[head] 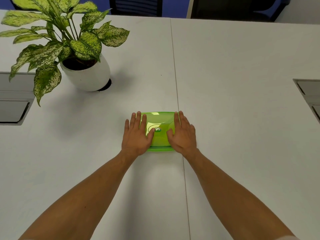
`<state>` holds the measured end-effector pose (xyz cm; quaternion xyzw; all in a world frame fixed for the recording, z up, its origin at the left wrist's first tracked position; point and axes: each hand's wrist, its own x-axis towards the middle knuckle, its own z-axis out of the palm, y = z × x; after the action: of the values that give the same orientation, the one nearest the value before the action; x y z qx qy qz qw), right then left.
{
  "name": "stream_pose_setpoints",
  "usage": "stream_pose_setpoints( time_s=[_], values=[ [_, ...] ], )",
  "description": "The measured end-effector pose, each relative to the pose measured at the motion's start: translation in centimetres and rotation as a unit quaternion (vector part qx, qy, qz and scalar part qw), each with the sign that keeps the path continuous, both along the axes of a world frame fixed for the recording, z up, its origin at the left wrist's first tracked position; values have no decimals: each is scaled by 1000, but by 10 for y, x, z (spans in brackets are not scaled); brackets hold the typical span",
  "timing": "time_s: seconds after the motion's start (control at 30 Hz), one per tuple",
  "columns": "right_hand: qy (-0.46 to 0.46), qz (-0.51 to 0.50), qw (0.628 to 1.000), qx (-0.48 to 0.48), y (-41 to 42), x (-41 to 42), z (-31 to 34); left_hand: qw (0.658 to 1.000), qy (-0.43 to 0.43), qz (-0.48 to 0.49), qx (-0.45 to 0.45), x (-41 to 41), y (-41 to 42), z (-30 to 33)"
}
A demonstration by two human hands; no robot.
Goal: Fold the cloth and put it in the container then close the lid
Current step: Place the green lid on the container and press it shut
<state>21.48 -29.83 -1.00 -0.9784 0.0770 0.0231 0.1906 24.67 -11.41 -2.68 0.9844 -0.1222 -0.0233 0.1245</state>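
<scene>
- While both hands lie flat, left hand (136, 134) and right hand (183, 134) press the lid (160, 121), gripping nothing.
- Container (160, 149) long axis runs left-right between them, on the tabletop (242, 118).

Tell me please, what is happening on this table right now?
A person presses both palms flat on the lid of a green container on a white table. The left hand covers the lid's left side, the right hand its right side. The lid is on; whether it is fully snapped shut cannot be told. No cloth is visible. A potted plant stands apart, far left.
</scene>
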Motion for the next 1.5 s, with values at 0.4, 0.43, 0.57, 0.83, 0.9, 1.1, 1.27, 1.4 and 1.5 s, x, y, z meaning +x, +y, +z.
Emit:
stream_pose_setpoints(
  time_s=[0.4, 0.43, 0.57, 0.83, 0.9, 1.1, 1.27, 1.4, 1.5],
  values=[
    [-2, -21, 999, 41, 3, 5, -9, 1000, 16, -10, -23, 3, 2, -1],
    [-2, -21, 999, 41, 3, 5, -9, 999, 18, -9, -27, 2, 2, -1],
    [-4, -13, 999, 44, 2, 6, -9, 999, 19, -6, -43, 5, 3, 1],
    [-23, -16, 996, 87, 1, 6, -9, 994, 31, 20, -106, 5, 5, -1],
    [-28, -18, 994, 101, 1, 4, -9, 992, 35, 25, -119, 4, 5, 0],
    [-35, -28, 990, 137, -1, 5, -12, 980, 27, 42, -193, 5, 6, 1],
    [-38, -36, 989, 137, -1, 5, -14, 929, 62, 131, -340, 3, 11, 1],
    [-36, -58, 988, 138, -2, 5, -13, 948, 59, 164, -266, 6, 10, -3],
    [-42, -69, 988, 131, -1, 4, -12, 926, 83, 208, -304, 4, 9, 2]
  ],
)
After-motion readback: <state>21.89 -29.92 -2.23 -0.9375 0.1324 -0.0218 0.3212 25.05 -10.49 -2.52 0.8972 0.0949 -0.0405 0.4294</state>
